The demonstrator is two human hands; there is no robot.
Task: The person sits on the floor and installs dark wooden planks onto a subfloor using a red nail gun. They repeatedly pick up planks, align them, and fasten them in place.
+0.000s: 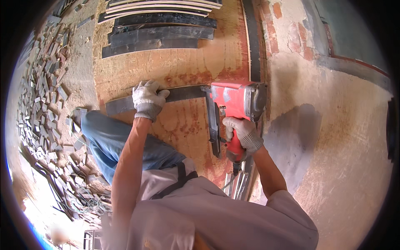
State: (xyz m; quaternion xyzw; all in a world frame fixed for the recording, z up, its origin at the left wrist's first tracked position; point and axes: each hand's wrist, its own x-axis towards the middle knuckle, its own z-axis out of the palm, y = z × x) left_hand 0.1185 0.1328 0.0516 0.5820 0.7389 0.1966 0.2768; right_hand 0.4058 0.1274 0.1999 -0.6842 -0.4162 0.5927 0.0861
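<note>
My right hand (242, 134), in a pale knit work glove, is closed around the handle of a red nail gun (231, 98). The gun's nose meets the right end of a dark wooden strip (183, 93) lying across a plywood board (183, 121). The nail gun's black magazine (213, 125) slants toward my body. My left hand (149, 98), also gloved, grips the strip left of its middle with curled fingers, the thumb pointing right. Its fingertips are partly hidden behind the glove's back.
Several dark strips (162, 36) are stacked at the board's far end. A long dark strip (253, 46) edges its right side, beside a worn wall (325, 137). Scattered offcuts (52, 108) cover the floor at left. A hose connector (236, 167) hangs below the gun, near several thin strips (237, 185).
</note>
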